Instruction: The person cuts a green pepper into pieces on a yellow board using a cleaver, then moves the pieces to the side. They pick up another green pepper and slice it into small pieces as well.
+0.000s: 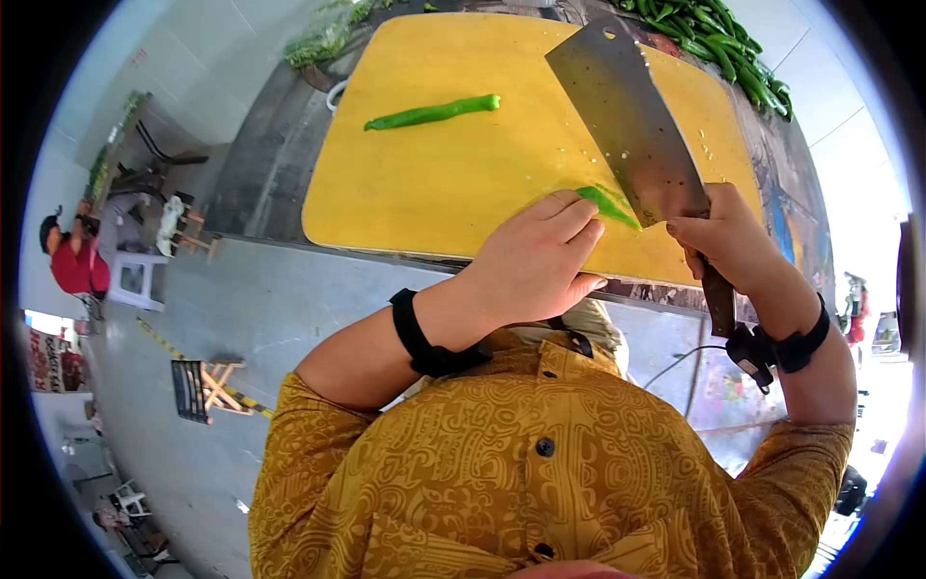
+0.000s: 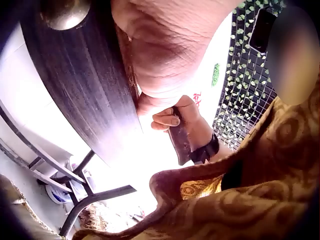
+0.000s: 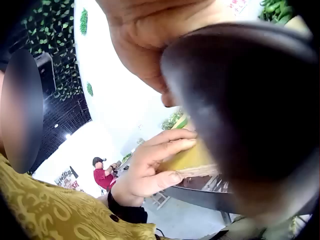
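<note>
In the head view my right hand grips the dark handle of a cleaver, whose broad blade points away and to the left over the yellow cutting board. My left hand lies at the board's near edge, fingertips pressing on a cut piece of green pepper beside the blade's lower corner. The right wrist view shows the left fingers fairly straight, the thumb apart from them. The cleaver's handle fills much of that view. A whole green pepper lies farther back on the board.
A heap of green peppers sits behind the board at the right, and leafy greens are at the back left. Pale seeds dot the board. A dark wooden table carries it. A person in red is far off at left.
</note>
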Demonstrator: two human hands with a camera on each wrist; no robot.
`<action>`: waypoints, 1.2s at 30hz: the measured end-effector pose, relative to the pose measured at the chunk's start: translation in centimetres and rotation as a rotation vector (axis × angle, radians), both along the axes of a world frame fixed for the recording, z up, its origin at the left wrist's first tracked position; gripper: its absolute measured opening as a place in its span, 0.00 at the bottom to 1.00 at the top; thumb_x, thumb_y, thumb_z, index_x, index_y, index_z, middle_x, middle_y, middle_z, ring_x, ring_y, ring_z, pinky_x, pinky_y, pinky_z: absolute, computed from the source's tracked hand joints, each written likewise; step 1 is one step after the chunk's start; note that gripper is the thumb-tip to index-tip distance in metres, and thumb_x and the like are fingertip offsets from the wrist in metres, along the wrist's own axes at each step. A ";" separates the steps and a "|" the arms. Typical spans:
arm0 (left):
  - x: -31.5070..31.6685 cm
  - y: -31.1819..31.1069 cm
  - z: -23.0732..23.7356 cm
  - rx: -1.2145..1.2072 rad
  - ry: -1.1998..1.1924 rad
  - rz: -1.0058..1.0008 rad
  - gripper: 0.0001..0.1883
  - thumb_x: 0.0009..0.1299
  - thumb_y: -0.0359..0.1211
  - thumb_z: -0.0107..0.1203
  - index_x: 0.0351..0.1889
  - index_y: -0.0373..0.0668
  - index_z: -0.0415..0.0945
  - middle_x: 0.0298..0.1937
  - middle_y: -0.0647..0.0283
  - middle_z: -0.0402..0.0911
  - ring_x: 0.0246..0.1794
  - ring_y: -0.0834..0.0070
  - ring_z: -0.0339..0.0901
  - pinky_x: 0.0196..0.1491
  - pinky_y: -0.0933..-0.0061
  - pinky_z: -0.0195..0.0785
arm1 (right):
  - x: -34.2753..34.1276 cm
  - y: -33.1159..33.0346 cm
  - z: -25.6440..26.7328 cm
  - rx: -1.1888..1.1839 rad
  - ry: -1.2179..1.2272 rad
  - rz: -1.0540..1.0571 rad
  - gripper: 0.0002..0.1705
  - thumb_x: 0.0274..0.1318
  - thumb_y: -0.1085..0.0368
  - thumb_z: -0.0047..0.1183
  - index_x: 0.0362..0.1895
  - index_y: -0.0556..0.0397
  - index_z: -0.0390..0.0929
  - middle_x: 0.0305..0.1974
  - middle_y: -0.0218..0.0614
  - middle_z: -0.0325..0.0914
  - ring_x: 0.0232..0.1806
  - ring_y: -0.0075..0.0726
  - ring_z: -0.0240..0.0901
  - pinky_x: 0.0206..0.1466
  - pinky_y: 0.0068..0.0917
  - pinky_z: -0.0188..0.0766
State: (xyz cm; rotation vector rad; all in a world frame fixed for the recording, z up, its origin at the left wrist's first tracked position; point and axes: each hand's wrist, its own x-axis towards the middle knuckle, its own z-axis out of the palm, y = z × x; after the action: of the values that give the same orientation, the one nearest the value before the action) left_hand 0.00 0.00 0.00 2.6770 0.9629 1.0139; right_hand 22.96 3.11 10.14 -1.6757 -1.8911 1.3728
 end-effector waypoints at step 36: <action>1.3 -0.1 -0.1 0.026 0.016 0.062 0.29 0.51 0.41 0.69 0.48 0.35 0.75 0.52 0.56 0.75 0.51 0.56 0.72 0.54 0.62 0.70 | 1.1 -2.0 1.9 0.172 -0.425 0.232 0.11 0.49 0.69 0.48 0.23 0.67 0.68 0.16 0.53 0.65 0.17 0.50 0.64 0.25 0.42 0.63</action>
State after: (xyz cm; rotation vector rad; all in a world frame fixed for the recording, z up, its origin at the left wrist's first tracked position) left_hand 1.26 -0.09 -0.05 2.6961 1.0487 1.0257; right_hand 24.11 1.15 12.08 -1.8134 -2.4244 0.9386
